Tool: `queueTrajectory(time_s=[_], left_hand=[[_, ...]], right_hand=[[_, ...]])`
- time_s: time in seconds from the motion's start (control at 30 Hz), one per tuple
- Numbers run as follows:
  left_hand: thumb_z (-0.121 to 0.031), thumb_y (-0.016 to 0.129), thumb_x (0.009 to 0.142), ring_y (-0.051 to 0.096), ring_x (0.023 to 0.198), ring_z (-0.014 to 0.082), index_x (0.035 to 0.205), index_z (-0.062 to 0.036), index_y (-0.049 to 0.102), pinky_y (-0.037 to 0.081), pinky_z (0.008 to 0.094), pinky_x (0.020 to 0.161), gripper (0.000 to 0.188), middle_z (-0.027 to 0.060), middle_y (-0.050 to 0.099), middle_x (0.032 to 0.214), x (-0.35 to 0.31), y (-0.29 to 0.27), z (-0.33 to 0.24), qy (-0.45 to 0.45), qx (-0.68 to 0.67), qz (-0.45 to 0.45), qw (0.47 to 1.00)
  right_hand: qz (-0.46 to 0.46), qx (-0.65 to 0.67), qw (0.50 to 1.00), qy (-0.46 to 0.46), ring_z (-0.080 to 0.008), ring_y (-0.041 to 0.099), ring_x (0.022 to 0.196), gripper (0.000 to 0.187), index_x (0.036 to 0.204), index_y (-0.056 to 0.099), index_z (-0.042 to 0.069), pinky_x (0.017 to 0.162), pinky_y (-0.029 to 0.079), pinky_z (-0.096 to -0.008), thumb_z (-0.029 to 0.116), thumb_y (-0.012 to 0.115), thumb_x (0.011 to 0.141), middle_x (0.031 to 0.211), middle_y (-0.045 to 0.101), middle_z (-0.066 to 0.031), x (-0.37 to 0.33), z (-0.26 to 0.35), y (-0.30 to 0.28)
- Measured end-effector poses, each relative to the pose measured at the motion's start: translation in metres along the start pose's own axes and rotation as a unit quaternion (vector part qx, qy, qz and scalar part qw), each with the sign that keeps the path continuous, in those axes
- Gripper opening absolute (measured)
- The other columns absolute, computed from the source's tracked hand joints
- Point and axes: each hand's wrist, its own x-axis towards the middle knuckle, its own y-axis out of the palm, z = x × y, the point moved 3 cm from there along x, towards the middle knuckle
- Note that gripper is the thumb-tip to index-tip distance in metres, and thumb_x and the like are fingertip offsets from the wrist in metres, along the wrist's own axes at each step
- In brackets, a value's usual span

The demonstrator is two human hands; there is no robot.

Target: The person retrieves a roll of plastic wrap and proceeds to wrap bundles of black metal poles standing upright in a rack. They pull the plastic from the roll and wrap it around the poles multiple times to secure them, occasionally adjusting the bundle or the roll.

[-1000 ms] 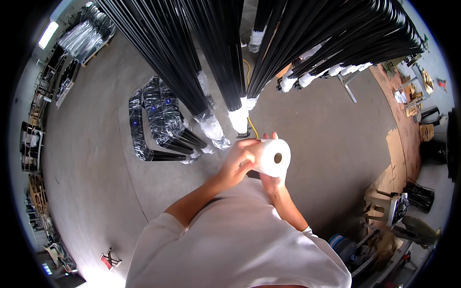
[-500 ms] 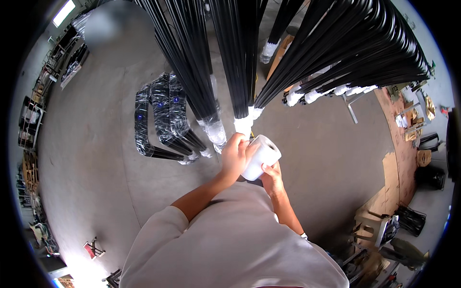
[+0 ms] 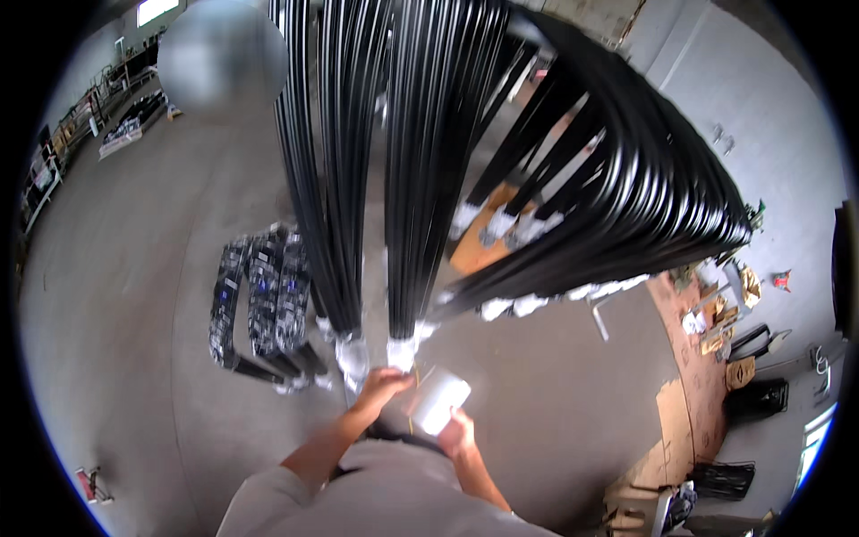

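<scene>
My right hand (image 3: 458, 434) grips a white roll of stretch film (image 3: 442, 400), with its fingers on the lower right side of the roll. Left of the roll, my left hand (image 3: 383, 385) is closed, its fingertips just below the white-wrapped foot (image 3: 402, 353) of an upright bundle of black tubes (image 3: 420, 224). What those fingers pinch is too blurred to make out. Beside it on the left stands another tube bundle (image 3: 338, 233), its foot (image 3: 352, 356) also wrapped in film.
Film-wrapped black frames (image 3: 265, 295) stand on the floor to the left. A long row of bent black tubes (image 3: 644, 179) with white-wrapped feet leans at the right, near a metal bar (image 3: 600, 319). Cardboard (image 3: 488, 242) lies beneath the far tubes; more cardboard (image 3: 673, 421) lies farther right.
My view has tipped up, so everything sits lower in the picture. The left hand has come away from the roll, leaving a gap; the right hand still holds it.
</scene>
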Motion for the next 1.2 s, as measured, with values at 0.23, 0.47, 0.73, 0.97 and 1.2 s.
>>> queueTrajectory(time_s=[0.23, 0.47, 0.73, 0.97, 1.2], left_hand=[[-0.011, 0.060, 0.079, 0.050, 0.056, 0.0080, 0.084, -0.0005, 0.062, 0.041, 0.0214, 0.054, 0.012, 0.0026, 0.060, 0.067, 0.050, 0.001, 0.002, 0.197, -0.004, -0.159, 0.967], [-0.024, 0.048, 0.089, 0.043, 0.077, 0.0100, 0.081, -0.0032, 0.049, 0.036, 0.0230, 0.069, 0.023, 0.0086, 0.052, 0.114, 0.084, -0.016, 0.031, 0.300, -0.042, -0.242, 0.922], [-0.015, 0.050, 0.079, 0.041, 0.078, 0.0090, 0.079, -0.0108, 0.046, 0.028, 0.0214, 0.075, 0.005, -0.0027, 0.042, 0.077, 0.096, -0.013, 0.029, 0.201, -0.316, -0.059, 0.925], [-0.010, 0.045, 0.071, 0.052, 0.099, 0.0149, 0.106, 0.0026, 0.054, 0.036, 0.0235, 0.088, 0.038, 0.0069, 0.058, 0.106, 0.149, -0.034, 0.048, 0.137, -0.265, 0.027, 0.954], [-0.012, 0.045, 0.072, 0.050, 0.097, 0.0117, 0.115, -0.0017, 0.051, 0.034, 0.0241, 0.087, 0.044, 0.0043, 0.058, 0.107, 0.106, -0.020, 0.034, 0.124, -0.189, 0.108, 0.968]], right_hand=[[-0.038, -0.123, 0.989, -0.071, -0.0246, 0.047, 0.107, 0.071, 0.123, 0.035, 0.001, 0.095, 0.033, -0.0385, 0.021, 0.069, 0.064, 0.115, 0.048, -0.0106, 0.051, 0.017, -0.030], [-0.128, -0.331, 0.916, -0.188, -0.0174, 0.049, 0.093, 0.065, 0.114, 0.037, 0.006, 0.078, 0.044, -0.0320, 0.006, 0.070, 0.058, 0.101, 0.048, -0.0059, 0.085, 0.020, -0.027], [-0.177, -0.337, 0.910, -0.164, -0.0177, 0.048, 0.094, 0.067, 0.112, 0.038, 0.006, 0.079, 0.044, -0.0317, 0.003, 0.075, 0.056, 0.102, 0.048, -0.0055, 0.091, 0.023, -0.040], [-0.165, -0.397, 0.884, -0.182, -0.0183, 0.045, 0.098, 0.067, 0.111, 0.037, 0.006, 0.086, 0.038, -0.0334, 0.005, 0.075, 0.055, 0.104, 0.046, -0.0056, 0.096, 0.027, -0.038], [-0.154, -0.479, 0.842, -0.196, -0.0185, 0.045, 0.096, 0.071, 0.109, 0.037, 0.005, 0.086, 0.037, -0.0346, 0.016, 0.079, 0.053, 0.103, 0.046, -0.0064, 0.078, 0.048, -0.043]])
